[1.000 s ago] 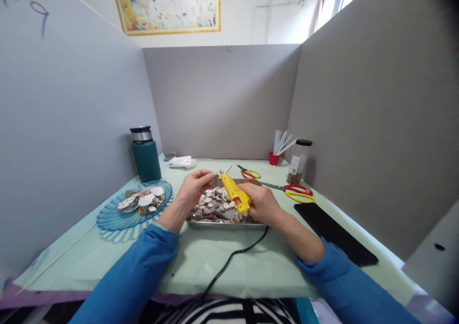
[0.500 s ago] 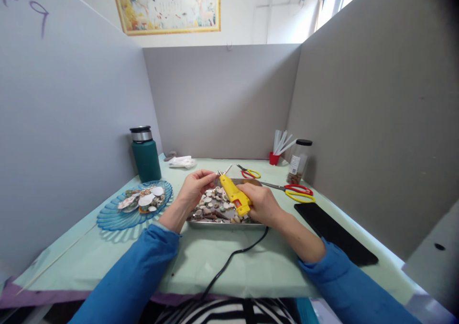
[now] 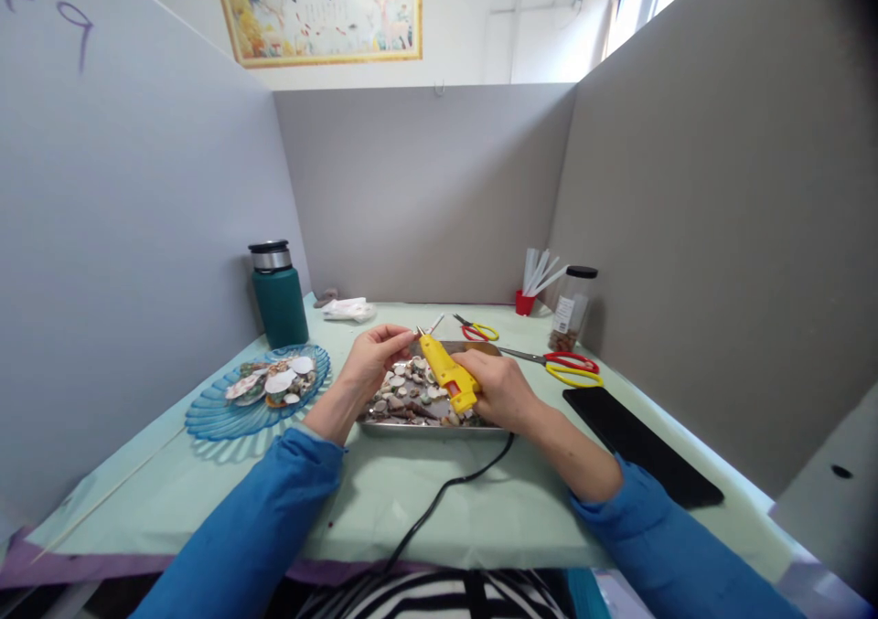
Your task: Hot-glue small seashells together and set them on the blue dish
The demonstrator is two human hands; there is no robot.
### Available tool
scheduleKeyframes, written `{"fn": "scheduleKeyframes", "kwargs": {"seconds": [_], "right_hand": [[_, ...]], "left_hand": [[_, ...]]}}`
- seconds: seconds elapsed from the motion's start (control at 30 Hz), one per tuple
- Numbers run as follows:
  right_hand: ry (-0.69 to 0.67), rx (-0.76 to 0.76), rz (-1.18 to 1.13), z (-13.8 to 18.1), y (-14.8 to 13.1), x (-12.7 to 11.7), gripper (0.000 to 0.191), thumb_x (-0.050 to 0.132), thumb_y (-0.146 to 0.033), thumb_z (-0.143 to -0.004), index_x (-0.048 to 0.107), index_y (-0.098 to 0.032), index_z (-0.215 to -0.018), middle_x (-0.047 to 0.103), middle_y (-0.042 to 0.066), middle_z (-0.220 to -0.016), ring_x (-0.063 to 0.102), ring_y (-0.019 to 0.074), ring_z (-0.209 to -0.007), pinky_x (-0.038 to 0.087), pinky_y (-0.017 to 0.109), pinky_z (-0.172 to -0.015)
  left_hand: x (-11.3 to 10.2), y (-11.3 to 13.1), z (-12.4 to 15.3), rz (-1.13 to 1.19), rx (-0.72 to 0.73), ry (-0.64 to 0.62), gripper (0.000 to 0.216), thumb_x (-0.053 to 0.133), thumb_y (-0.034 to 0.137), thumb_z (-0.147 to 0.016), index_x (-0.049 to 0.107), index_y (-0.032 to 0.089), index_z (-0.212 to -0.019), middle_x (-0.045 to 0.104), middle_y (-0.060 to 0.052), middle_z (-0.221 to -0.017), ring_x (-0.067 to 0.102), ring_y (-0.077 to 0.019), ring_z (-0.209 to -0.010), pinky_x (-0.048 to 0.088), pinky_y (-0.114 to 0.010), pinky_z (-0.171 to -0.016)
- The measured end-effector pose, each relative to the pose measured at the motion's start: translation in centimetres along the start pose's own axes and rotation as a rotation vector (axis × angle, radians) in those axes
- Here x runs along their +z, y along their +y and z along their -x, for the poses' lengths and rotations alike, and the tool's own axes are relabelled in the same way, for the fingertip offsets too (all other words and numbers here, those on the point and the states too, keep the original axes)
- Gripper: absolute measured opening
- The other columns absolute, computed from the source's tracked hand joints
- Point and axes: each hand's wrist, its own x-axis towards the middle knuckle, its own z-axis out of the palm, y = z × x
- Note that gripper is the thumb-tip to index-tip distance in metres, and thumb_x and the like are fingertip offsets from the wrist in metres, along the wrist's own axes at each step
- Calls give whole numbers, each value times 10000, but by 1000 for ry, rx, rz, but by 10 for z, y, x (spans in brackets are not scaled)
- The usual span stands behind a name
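Note:
My right hand (image 3: 504, 389) is wrapped round a yellow glue gun (image 3: 445, 371), whose nozzle points up and left towards my left fingertips. A black cord (image 3: 439, 500) runs from the gun to the table's near edge. My left hand (image 3: 374, 356) pinches something small I cannot make out, right at the gun's tip. Both hands hover over a metal tray (image 3: 432, 429) filled with several small shells and stones.
A blue glass plate (image 3: 212, 418) with shells lies at the left, a green flask (image 3: 278, 295) behind it. Two red-and-yellow scissors (image 3: 569, 368) (image 3: 476, 330), a red cup of sticks (image 3: 527, 297), a jar (image 3: 572, 310) and a black tablet (image 3: 641, 445) sit at the right. A thin skewer (image 3: 102, 500) lies near left.
The glue gun's tip has edged slightly up and left, closer to my left fingertips. Otherwise nothing has moved.

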Motion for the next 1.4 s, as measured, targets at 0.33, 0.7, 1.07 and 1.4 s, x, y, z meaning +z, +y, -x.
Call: {"fn": "scheduleKeyframes", "kwargs": {"seconds": [0.33,0.7,1.07,1.4], "right_hand": [[4,61,-29,1,2,2,423,543,-93,-692,539,-162,-1110,634,74,-1000,593,187,-840,429,256,-683],[-25,-6,41,-1,-1,0,408,562,-129,-699,546,-153,-1106,641,72,-911,564,170,-736,380,249,-606],[-3,54,-17,0,0,0,417,536,-102,-697,543,-175,-1108,643,61,-930,587,181,-822,423,258,-684],[-24,13,11,0,0,1,407,559,-125,-704,546,-153,-1111,640,79,-943,582,178,-784,415,254,-644]], "left_hand": [[0,1,0,26,-10,3,198,769,233,-600,661,113,-714,684,-49,-716,523,-56,-499,426,-193,-511],[0,0,0,5,4,2,203,776,238,-590,673,123,-722,626,1,-642,532,-57,-530,426,-188,-538],[1,0,1,5,1,1,203,767,246,-593,653,122,-707,660,-26,-663,529,-63,-511,426,-200,-530],[3,1,2,7,-10,3,208,785,234,-565,650,121,-675,604,11,-560,532,-66,-495,420,-194,-520]]}}
